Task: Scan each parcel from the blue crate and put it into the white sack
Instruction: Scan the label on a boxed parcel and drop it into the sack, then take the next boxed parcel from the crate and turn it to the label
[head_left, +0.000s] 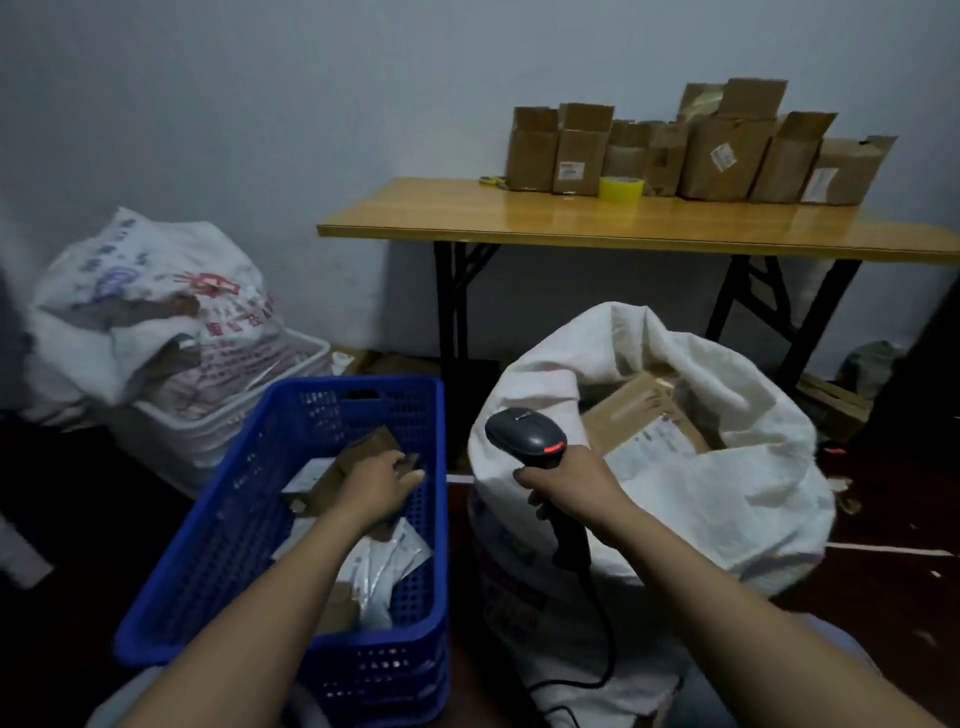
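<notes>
Head view. The left grip (376, 488) reaches into the blue crate (249, 493), its fingers curled over the far edge of a brown parcel (363, 449) that lies above white mailers (379, 566). The right grip (569, 486) is clamped round the handle of a dark scanner (524, 431), at the near rim of the white sack (753, 467). The sack stands open just right of the crate, with cardboard parcels (634, 410) inside. Behind, a desk (519, 218) carries opened cartons (711, 156) and a yellow tape roll (622, 188).
</notes>
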